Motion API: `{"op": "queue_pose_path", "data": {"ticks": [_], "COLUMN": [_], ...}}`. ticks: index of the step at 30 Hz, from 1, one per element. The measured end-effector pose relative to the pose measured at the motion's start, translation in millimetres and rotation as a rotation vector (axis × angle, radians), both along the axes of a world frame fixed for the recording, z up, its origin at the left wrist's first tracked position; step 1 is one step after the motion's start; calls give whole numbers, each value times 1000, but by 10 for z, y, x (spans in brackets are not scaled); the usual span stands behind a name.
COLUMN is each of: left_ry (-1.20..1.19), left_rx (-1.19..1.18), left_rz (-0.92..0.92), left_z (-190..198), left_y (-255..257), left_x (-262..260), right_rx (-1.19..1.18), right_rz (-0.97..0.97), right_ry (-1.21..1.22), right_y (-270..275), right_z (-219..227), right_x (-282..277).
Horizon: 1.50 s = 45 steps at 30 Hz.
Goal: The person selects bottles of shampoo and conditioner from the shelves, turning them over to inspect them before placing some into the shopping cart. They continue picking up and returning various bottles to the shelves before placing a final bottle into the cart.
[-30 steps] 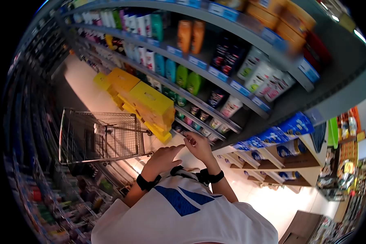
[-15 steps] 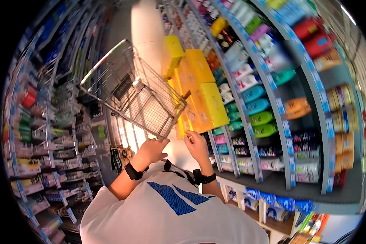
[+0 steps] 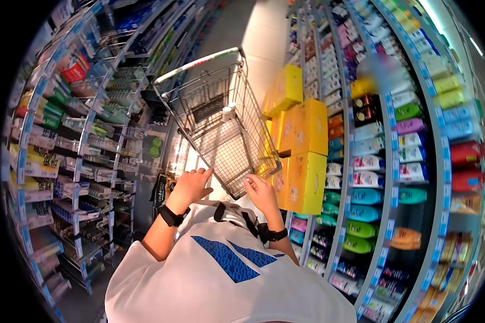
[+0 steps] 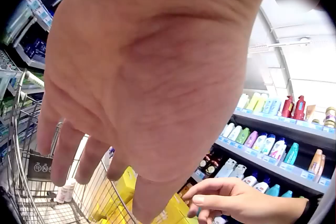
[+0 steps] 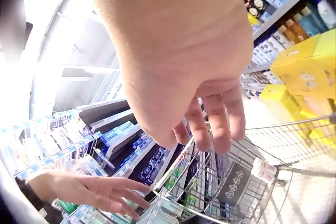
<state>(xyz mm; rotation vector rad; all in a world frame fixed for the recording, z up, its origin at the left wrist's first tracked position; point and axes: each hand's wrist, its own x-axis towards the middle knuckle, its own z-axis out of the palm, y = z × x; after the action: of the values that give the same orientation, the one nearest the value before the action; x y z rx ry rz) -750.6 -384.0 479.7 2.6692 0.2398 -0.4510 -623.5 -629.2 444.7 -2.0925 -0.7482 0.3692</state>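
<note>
Both hands hang in the air before the person's white shirt, apart from each other and holding nothing. The left hand (image 3: 189, 187) has its fingers extended, palm down, its fingertips overlapping the cart's near left side in the head view. My right hand (image 3: 261, 194) is loosely curled near the cart's front right corner. Just ahead stands a wire shopping cart (image 3: 221, 121), its handle at the far end. Inside it is a white container (image 5: 264, 171), upright on the wire floor, which also shows in the left wrist view as a white bottle shape (image 4: 66, 190).
Yellow boxes (image 3: 306, 180) are stacked on the floor right of the cart, close to its side. Shelves of shampoo-like bottles (image 3: 361, 229) line the right, and racks of small packaged goods (image 3: 42, 161) the left. A pale floor aisle (image 3: 264, 32) runs on beyond the cart.
The head view has swung left. The cart has shifted from the left to the middle ahead, and the shelves and yellow boxes to the right. Both hands stay before the torso, a bit further apart.
</note>
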Motion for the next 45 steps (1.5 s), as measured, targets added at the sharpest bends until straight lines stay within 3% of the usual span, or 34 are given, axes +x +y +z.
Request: {"op": "queue_pose_path", "data": {"ticks": [3,7,9,13,14,15,17,18,19,21,22,24,25,27,30,34,35,36,37,40,42,43,45], "left_ry": [-35,-97,-108,-61,-72,-138,-12,24,-40,84,6,-1,-31,-83,-85,-11,31,159,116,-91,-106,-198,-274], "left_rx": [-50,-220,-181,-325,-442,-517,-648,-623,-535,-431,-321,-154,-100,-127,-164,-126,-87,-107,-124,-211,-487,-344,-113], "left_rz": [80,143,103,90,104,112,343,440,395,475,434,311,270,233,206,99,69,95,132,335,583,433,229], "left_z": [-24,-74,-180,-354,-557,-1066,-1472,-1952,-2434,-2881,-3101,-3493,-3767,-3930,-4206,-4504,-4491,-4466,-4643,-5112,-5254,-5253,-5099], "left_y": [-53,-64,-20,166,269,373,526,589,697,868,978,1238,1357,1561,1724,1741,1769,1743,1680,1546,1450,1449,1570], "left_x": [150,485,680,1250,1407,1542,1899,2012,2134,2523,2682,3063,3252,3632,4067,4215,4249,4315,4294,4195,4118,4006,3904], "right_rx": [-98,-99,-74,-27,-19,-50,-53,-68,-187,-57,-83,46,18,-64,-127,-112,-242,-378,-382,-749,-630,-497,-501], "right_rz": [58,185,242,113,42,68,-100,-112,-157,-223,-227,-623,-623,-477,-307,-125,-80,-31,-28,-65,-57,-59,-52], "right_ry": [88,-27,-16,183,281,279,359,296,413,363,379,407,417,253,258,146,161,178,180,255,143,25,48], "right_y": [119,353,445,560,561,530,593,577,579,521,588,703,834,1168,1978,2870,2998,3057,3158,3474,3293,3182,3050], "right_z": [-33,-162,-205,-377,-473,-607,-1140,-1425,-1612,-2189,-2311,-2521,-2656,-2908,-3131,-3789,-4029,-4213,-4245,-4226,-4539,-4624,-4531], "right_x": [363,883,1141,1548,1660,1782,1927,2003,2075,2160,2218,2324,2419,2700,3207,3901,4002,4055,4066,4109,4033,3985,3898]}}
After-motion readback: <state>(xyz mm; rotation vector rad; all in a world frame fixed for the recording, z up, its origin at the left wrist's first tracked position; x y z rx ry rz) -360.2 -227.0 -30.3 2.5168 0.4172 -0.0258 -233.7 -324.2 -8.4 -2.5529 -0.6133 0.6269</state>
